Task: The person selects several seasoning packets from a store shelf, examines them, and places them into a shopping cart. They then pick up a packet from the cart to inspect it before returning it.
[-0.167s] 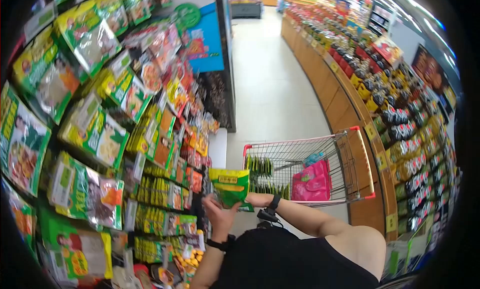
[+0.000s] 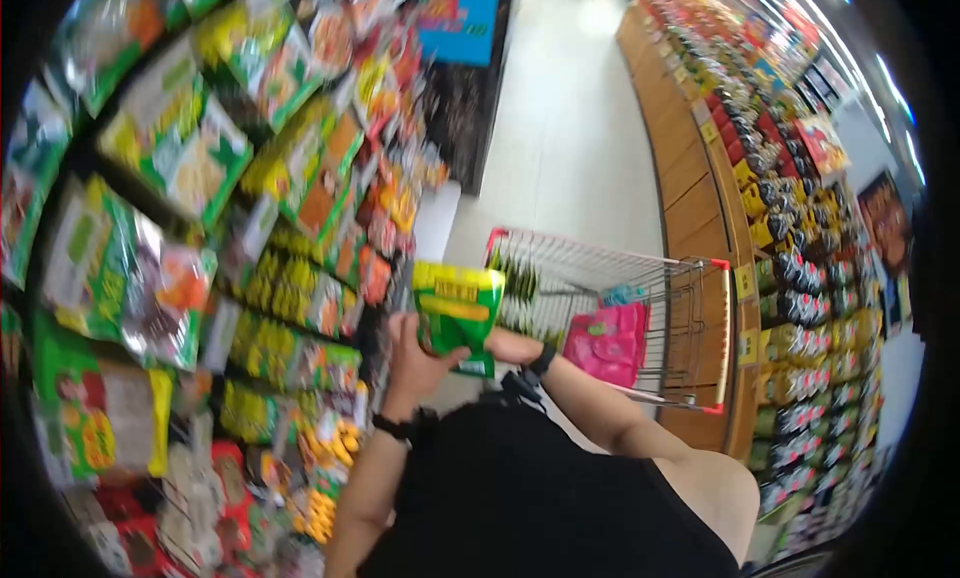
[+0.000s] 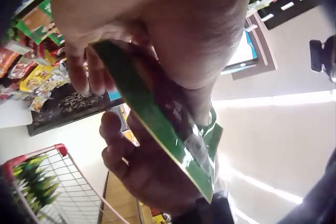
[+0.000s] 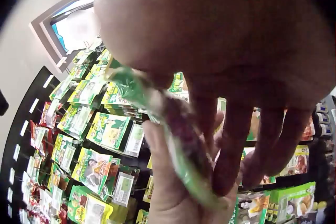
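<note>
Left hand (image 2: 408, 358): clamped on a green-and-yellow packet (image 2: 458, 303), thumb across the side facing the head camera.
Right hand (image 2: 514, 348): touching the packet's lower right edge; fingers partly hidden behind it, cannot tell if they grip.
Spacing: hands close to each other, packet between them.
Packet: held up in front of the person's black top (image 2: 520, 498), near upright in head view. Yellow band on top, green below. Edge-on in both wrist views, blurred in the right one.
Wrists: black band (image 2: 544, 360) on each.
Cart: wire cart (image 2: 683, 318) with red corners, just beyond the right arm. Inside: a bunch of green packs (image 2: 517, 278) along its left side, a pink bag (image 2: 608, 343), a light-blue item (image 2: 625, 294) beside the bag.
Left side: rows of hanging packets (image 2: 185, 143), many green and yellow, some red and orange further along.
Right side: wooden stand (image 2: 690, 203) with rows of bottles (image 2: 800, 343).
Aisle: pale floor (image 2: 565, 148) running between the two; blue panel (image 2: 465, 18) at the far end of the packet rows.
</note>
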`<state>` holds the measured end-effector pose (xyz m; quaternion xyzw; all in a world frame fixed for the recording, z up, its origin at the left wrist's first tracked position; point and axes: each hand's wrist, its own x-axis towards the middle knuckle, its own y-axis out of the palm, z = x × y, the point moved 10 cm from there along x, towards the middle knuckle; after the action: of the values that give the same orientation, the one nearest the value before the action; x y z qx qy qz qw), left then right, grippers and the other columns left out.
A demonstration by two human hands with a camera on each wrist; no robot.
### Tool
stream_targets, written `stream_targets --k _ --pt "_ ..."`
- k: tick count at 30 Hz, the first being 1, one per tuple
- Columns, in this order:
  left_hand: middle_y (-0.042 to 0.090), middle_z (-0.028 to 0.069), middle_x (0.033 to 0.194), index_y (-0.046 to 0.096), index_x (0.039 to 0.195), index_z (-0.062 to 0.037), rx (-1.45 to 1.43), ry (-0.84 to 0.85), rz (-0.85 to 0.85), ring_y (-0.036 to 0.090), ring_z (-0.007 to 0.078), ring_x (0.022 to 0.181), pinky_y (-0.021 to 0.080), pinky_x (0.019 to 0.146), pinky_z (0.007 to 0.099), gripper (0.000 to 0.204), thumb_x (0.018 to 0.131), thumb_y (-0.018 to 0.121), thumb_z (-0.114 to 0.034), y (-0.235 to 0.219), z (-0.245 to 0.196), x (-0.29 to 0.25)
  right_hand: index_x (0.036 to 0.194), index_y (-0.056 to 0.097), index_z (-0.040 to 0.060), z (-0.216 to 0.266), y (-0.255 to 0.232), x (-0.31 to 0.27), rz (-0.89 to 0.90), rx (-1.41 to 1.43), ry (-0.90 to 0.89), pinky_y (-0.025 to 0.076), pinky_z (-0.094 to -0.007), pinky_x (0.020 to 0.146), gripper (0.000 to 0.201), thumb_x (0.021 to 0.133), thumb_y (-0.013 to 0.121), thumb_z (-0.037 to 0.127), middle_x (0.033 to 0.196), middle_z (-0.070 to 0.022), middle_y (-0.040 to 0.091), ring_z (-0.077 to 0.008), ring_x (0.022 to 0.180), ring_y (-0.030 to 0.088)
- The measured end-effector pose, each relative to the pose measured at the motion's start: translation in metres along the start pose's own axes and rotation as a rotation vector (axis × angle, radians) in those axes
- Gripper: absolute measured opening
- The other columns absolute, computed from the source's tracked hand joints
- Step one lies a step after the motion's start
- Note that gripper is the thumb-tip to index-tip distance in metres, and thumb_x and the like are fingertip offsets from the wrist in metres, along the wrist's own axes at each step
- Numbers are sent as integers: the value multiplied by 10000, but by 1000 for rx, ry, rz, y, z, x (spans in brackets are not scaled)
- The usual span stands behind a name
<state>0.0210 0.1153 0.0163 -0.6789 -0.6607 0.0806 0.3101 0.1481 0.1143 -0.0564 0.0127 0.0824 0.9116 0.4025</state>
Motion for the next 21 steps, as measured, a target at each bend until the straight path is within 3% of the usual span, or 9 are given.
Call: stream_targets --k 1,2,3,4,9,10,13,17,21 --pt "569 153 1103 522 1191 -7 -40 -69 142 567 300 1078 468 916 438 758 605 918 -277 1 -3 0 1430 400 33 -32 -9 -3 -42 6 70 393 -328 1049 477 1036 451 296 1398 -73 481 -160 1222 461" --pt "655 108 1020 551 1166 4 -437 -301 235 645 202 973 527 840 363 590 711 867 -202 10 -3 -10 1421 412 24 -27 -3 -7 -31 128 106 400 -324 1042 462 1031 466 268 1389 -87 490 -166 1216 471" --pt "664 97 1032 545 1172 10 -539 -325 237 654 171 933 539 804 326 514 770 817 -158 16 0 -16 1417 421 25 -20 -3 -12 -41 222 105 407 -318 1033 451 1021 487 231 1384 -99 495 -168 1218 472" --pt "673 86 1044 540 1179 15 -637 -326 231 664 141 893 551 768 289 438 829 768 -115 18 3 -16 1400 444 21 14 -8 -16 -131 -18 180 415 -320 1026 431 1004 514 175 1346 -102 533 -167 1196 502" --pt "662 76 1055 534 1201 20 -775 -306 122 659 128 885 552 768 287 329 910 660 -67 12 17 -12 1248 574 73 0 -52 -3 -348 485 232 500 -314 865 466 1044 347 425 1195 -86 646 -168 1023 626" --pt "661 77 1056 534 1205 20 -771 -289 94 658 131 890 553 769 293 318 920 645 -67 8 18 -13 1207 562 44 0 -61 0 -251 537 153 516 -324 809 512 1050 289 448 1055 -86 687 -187 928 664" --pt "658 78 1074 532 1215 16 -884 -304 40 658 135 893 552 783 298 305 935 618 -70 11 28 -9 1204 535 28 26 -67 15 -140 470 88 513 -311 817 441 1046 360 400 1062 -90 673 -183 935 655" --pt "675 83 1021 566 1162 19 -848 -318 -44 659 137 875 538 774 294 255 936 609 -91 3 37 -11 1141 538 6 57 -40 37 -134 -95 112 498 -280 769 251 965 589 177 1061 -88 629 -118 918 585" --pt "688 114 941 606 1069 14 -457 -238 -221 672 167 807 519 723 290 226 902 649 -131 -27 35 -7 1135 502 19 48 -55 43 -449 -450 -23 472 -241 737 317 887 678 109 945 -27 535 -105 872 526"
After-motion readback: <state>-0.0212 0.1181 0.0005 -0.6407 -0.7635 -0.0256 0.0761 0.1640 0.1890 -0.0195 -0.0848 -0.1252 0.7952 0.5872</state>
